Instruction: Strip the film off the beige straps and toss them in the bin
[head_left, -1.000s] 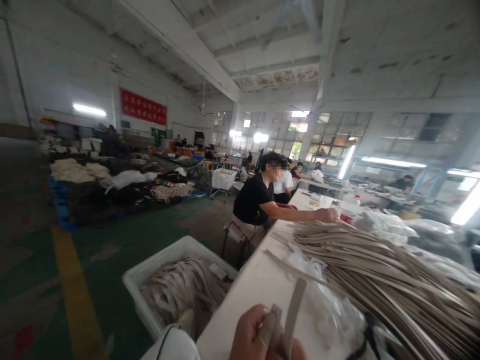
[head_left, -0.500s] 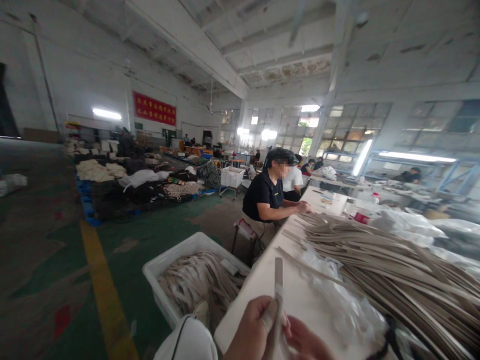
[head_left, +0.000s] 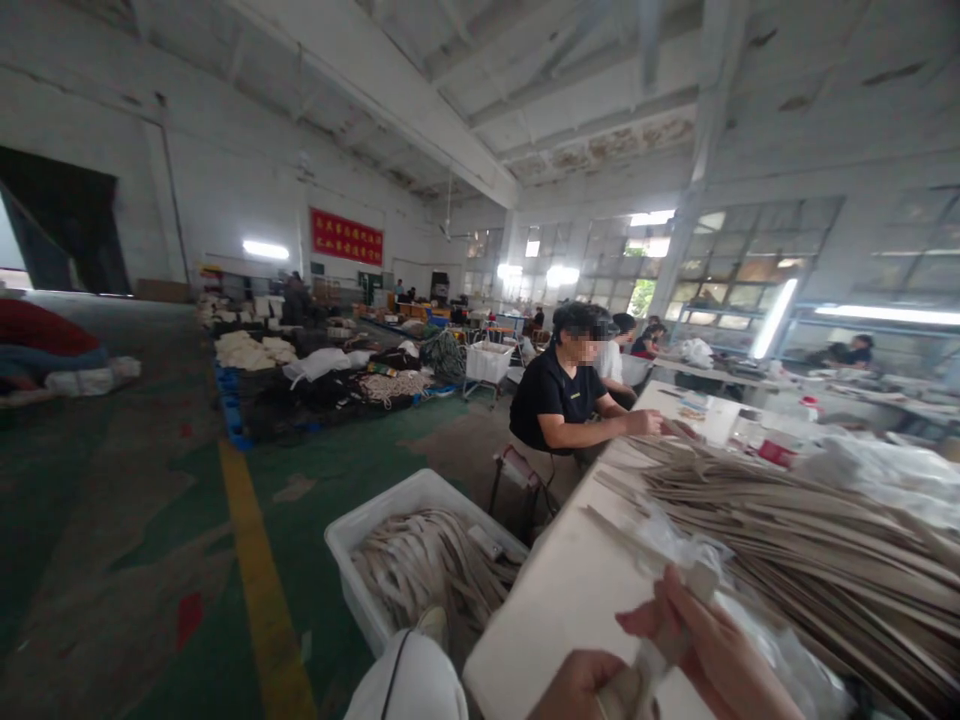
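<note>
My left hand (head_left: 574,685), low in the view, is closed around a flat beige strap (head_left: 664,645). The strap runs up and to the right into my right hand (head_left: 716,635), whose thumb and fingers pinch it near its upper end. Both hands are over the white table (head_left: 559,615), at its near part. Just beyond them lies clear plastic wrapping (head_left: 679,530). A large bundle of similar beige straps (head_left: 802,510) spreads across the table to the right. The lower end of the held strap is cut off by the frame.
Left of the table, a white plastic bin (head_left: 352,570) holds more straps. A co-worker (head_left: 566,400) in a dark shirt sits along the table, hands on straps. Farther off, blue pallets (head_left: 232,410) bear piled material. At far left a person in red (head_left: 45,340) bends low.
My right hand has risen and moved right along the strap, now near its upper end. The strap tilts further right. The view has swung left, and the person in red has come into sight.
</note>
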